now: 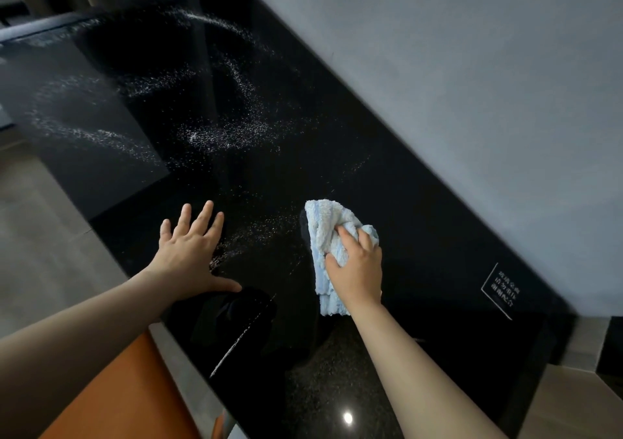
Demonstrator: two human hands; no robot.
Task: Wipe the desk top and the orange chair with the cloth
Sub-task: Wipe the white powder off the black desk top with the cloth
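The glossy black desk top [421,209] fills most of the view, with streaks of white droplets or dust across its far and middle parts. My right hand [357,266] grips a bunched light blue and white cloth [328,236] and presses it on the desk near the front centre. My left hand [188,253] lies flat on the desk with fingers spread, left of the cloth. A part of the orange chair [121,394] shows at the bottom left, under my left forearm.
A grey wall [472,67] runs along the desk's right side. A white printed label [504,292] sits on the glass near the right corner. Pale floor [43,236] lies to the left of the desk edge. A ceiling light reflects at the front.
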